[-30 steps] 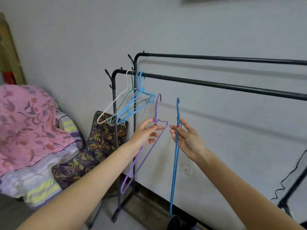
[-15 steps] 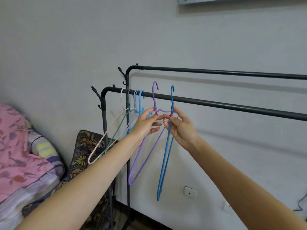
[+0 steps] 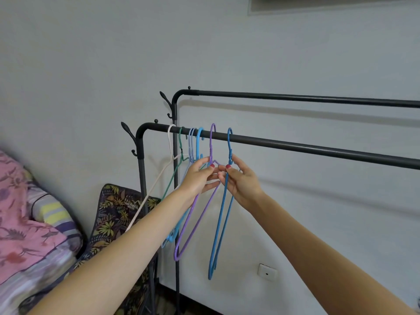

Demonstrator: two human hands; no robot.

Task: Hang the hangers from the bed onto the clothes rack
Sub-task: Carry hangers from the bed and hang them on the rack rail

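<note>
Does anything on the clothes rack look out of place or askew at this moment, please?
Nothing stands out. The purple hanger and blue hanger have their hooks over the front rail, beside the other hangers, each pinched by a hand.

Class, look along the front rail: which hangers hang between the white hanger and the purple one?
In the head view, between the white hanger and the purple hanger: a green hanger, a pale blue one, and a light blue one.

My left hand [image 3: 200,176] pinches the purple hanger [image 3: 193,226] mid-frame, my right hand [image 3: 241,180] pinches the blue hanger [image 3: 223,210] beside it; both hooks sit over the front rail [image 3: 295,147] of the rack.
</note>
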